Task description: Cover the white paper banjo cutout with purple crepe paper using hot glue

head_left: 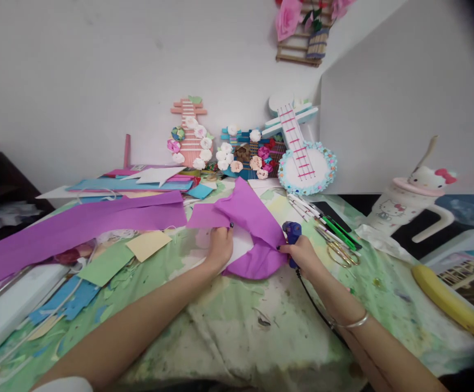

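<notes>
Head view: the purple paper (257, 215) sits in front of me, mid-surface (229, 313), folded and draped around a white piece (242, 244). I judge it light, thin and floppy, easy to crease or tear, so it is best taken by its edges with a gentle pinch; the white piece looks stiffer and should give it some backing. My left hand (220, 246) reaches in with the forearm slanting forward, its fingers curled together on the paper's edge beside the white piece, thumb tip uppermost; I cannot tell whether they grip both layers. My right hand (302, 255) comes in from the other side, wrist just beyond a silver bangle (353, 322), fingers wrapped around a blue glue gun (293, 231), thumb tip against the paper's right edge, black cord (313, 302) trailing beneath.
</notes>
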Motion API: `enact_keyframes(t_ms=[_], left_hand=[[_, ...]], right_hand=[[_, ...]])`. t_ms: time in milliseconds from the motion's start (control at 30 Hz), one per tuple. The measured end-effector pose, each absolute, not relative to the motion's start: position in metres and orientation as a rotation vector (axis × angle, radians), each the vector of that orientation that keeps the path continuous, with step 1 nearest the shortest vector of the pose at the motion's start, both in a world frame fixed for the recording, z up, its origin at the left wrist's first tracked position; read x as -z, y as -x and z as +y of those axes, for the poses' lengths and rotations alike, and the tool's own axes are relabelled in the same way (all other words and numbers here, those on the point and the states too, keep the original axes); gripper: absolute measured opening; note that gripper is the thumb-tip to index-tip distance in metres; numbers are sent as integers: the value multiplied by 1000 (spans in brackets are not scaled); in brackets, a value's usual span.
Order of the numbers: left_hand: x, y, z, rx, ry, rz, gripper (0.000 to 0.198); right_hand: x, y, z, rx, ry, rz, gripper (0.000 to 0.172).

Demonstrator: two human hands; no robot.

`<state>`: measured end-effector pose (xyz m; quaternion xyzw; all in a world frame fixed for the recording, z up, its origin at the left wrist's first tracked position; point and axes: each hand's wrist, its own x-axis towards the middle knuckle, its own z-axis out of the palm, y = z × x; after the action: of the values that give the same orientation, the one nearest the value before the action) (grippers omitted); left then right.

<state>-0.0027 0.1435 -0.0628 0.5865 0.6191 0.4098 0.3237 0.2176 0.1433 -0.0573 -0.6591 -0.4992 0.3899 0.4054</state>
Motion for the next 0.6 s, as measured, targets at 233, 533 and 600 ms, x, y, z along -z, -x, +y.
enact_keyframes(t_ms=[233, 533, 600], left_hand=[[44, 3, 136, -1117, -1587, 1625, 15], [17, 42, 148, -1080, -1205, 1549, 21], [20, 48, 146, -1089, -1093, 1517, 21]], right_hand=[[57, -219, 143, -1022, 1592, -1165, 19], [59, -247, 172, -868, 1587, -1139, 27], [59, -248, 176, -882, 1569, -1164, 29]])
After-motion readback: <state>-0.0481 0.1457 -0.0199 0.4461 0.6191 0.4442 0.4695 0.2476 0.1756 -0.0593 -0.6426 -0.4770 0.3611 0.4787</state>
